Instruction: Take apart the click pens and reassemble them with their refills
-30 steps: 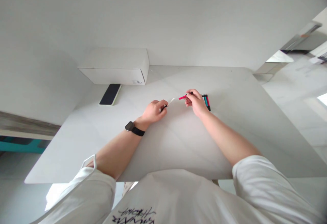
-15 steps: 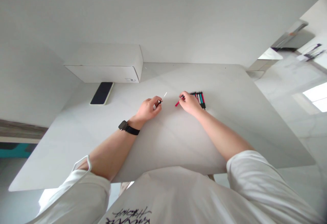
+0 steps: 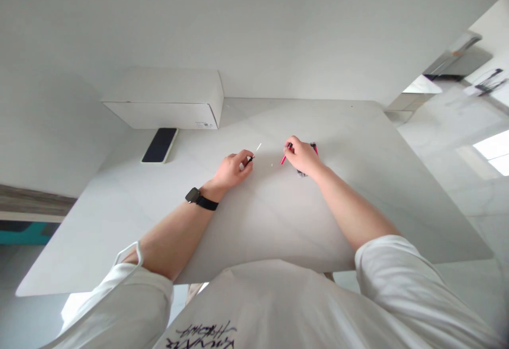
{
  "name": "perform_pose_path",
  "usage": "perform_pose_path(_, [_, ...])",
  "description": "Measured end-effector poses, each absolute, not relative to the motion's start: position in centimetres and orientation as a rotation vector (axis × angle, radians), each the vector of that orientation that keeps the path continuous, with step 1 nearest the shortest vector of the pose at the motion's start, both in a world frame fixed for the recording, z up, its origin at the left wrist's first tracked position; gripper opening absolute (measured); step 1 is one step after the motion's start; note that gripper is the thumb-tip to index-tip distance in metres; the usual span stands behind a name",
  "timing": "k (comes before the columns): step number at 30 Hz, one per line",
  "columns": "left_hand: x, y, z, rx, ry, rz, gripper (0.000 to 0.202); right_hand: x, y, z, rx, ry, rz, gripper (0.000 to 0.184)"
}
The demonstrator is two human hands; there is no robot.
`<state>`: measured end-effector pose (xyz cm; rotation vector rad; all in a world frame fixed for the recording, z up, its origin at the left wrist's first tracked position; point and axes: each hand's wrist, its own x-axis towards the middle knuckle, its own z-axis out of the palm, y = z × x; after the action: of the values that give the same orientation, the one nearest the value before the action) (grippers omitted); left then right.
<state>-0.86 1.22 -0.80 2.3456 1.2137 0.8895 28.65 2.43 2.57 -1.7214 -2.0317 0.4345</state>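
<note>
My left hand is closed in a pinch on a black pen part, from which a thin white refill sticks out up and to the right. Between the fingertips of my right hand is a pink-red pen barrel with a dark upper part, its lower end slanting down and to the left. Under and beside that hand lies a row of several pens, mostly covered by it. A tiny pale speck rests on the table between my hands.
A white box stands against the wall at the back left of the pale table. In front of it lies a phone with a dark screen.
My right hand has shifted slightly right with the pen barrel, which is now steeper, and covers more of the pen row. The small speck now shows. My left hand has hardly moved.
</note>
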Motion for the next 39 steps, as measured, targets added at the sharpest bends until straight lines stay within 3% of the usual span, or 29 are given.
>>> perform_pose_path(9, [-0.4,1.2,-0.5,2.373,1.166,0.921,0.030,27.0,2.0,0.7,-1.677,-2.326,0.341,0.027])
perform_pose_path(18, [-0.3,1.5,-0.5,2.394,1.101,0.979,0.028,25.7,0.6,1.9,-1.309,-2.175,0.602,0.016])
perform_pose_path(27, [-0.4,1.8,-0.7,2.350,1.138,1.035,0.021,25.5,0.3,1.9,-1.281,-2.075,0.642,0.028])
perform_pose_path(39, [-0.3,1.8,-0.5,2.284,1.223,1.143,0.013,26.3,1.1,1.7,-1.309,-1.867,0.673,0.026])
